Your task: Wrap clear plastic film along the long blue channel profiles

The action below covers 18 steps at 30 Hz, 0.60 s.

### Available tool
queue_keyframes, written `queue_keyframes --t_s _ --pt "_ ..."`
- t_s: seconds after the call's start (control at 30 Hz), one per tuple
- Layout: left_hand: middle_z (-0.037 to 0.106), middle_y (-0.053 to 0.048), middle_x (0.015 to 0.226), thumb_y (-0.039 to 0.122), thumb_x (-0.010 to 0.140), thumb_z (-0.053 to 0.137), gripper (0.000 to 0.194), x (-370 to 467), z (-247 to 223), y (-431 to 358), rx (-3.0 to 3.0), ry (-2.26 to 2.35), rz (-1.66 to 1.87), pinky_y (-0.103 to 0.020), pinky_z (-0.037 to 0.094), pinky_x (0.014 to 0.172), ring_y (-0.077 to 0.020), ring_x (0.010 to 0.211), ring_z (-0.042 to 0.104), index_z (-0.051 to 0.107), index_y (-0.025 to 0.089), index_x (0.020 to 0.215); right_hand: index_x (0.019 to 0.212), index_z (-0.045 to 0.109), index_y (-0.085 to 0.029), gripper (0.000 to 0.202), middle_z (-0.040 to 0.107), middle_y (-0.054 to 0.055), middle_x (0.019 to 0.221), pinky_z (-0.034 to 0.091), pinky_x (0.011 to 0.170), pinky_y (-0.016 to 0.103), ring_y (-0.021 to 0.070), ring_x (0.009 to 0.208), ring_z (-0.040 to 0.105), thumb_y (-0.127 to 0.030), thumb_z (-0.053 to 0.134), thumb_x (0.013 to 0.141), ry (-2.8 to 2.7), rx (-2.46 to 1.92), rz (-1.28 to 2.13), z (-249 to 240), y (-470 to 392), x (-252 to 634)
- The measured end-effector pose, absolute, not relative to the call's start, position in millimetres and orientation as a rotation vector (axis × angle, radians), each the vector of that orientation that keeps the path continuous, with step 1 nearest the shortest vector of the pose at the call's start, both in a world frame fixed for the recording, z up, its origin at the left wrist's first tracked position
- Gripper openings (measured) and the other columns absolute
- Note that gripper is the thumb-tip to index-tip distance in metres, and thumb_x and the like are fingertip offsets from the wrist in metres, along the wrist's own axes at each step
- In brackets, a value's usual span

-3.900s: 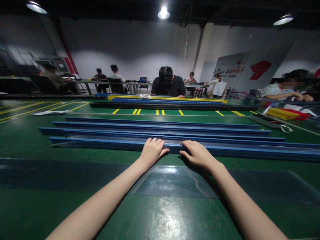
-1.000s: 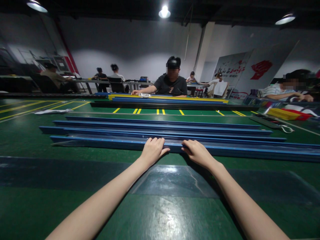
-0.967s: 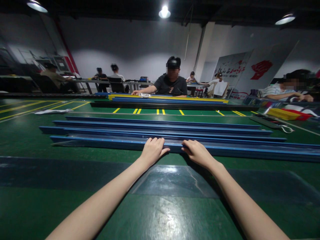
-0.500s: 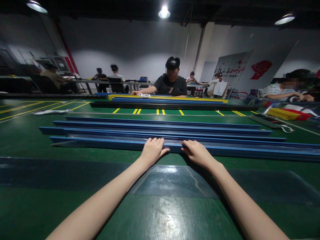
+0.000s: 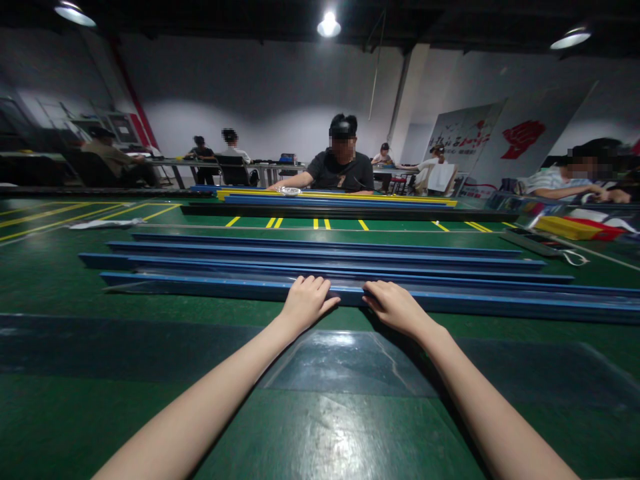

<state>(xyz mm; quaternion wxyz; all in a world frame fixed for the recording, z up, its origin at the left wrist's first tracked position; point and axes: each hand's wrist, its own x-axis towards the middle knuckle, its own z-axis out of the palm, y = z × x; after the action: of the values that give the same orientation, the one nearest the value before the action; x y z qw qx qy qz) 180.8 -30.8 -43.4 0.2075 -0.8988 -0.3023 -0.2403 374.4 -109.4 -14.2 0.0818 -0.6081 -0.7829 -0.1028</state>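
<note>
A long blue channel strip (image 5: 215, 288) lies crosswise in front of me on the green table (image 5: 320, 427). My left hand (image 5: 306, 299) grips its near wall, fingers curled over the top edge and thumb along the front. A short way to the right, my right hand (image 5: 393, 301) is closed on the same wall, knuckles on top. Clear plastic film (image 5: 143, 288) shows at the strip's left end. Under my forearms a wide transparent plastic sheet (image 5: 345, 360) lies flat on the table. The fingertips inside the channel are hidden.
Several more blue strips (image 5: 325, 252) lie parallel just beyond. Farther off are a black strip (image 5: 350, 213) and a yellow strip (image 5: 390, 199), with a seated person (image 5: 343, 167) behind them. At right sit a yellow tray (image 5: 567, 228) and a dark device (image 5: 535, 241).
My hands and the blue strips stay in place. The person across the table has drawn the outstretched hand slightly inward.
</note>
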Motion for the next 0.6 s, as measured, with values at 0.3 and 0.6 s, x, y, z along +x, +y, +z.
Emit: queue_keyframes --t_s 0.3,0.6 --pt "0.059 -0.005 0.076 0.045 0.083 0.04 0.033 180.4 -42.4 -31.7 -2.51 -0.848 -0.664 -0.031 0.029 0.064 -0.0198 0.074 0.052 0.053 0.016 0.08 0.088 0.049 -0.018 0.017 0.059 0.005 0.083 0.031 0.063 0.024 0.0157 0.076 0.053 -0.027 0.034 0.086 -2.337 -1.849 -0.285 -14.0 -109.5 374.5" --pt "0.059 -0.005 0.075 0.045 0.083 0.039 0.033 181.3 -42.6 -31.3 -2.496 -0.844 -0.669 -0.032 0.029 0.063 -0.02 0.073 0.052 0.053 0.016 0.078 0.088 0.049 -0.019 0.018 0.059 0.005 0.083 0.031 0.062 0.024 0.0156 0.076 0.053 -0.028 0.034 0.086 -2.336 -1.859 -0.285 -12.6 -109.5 374.0"
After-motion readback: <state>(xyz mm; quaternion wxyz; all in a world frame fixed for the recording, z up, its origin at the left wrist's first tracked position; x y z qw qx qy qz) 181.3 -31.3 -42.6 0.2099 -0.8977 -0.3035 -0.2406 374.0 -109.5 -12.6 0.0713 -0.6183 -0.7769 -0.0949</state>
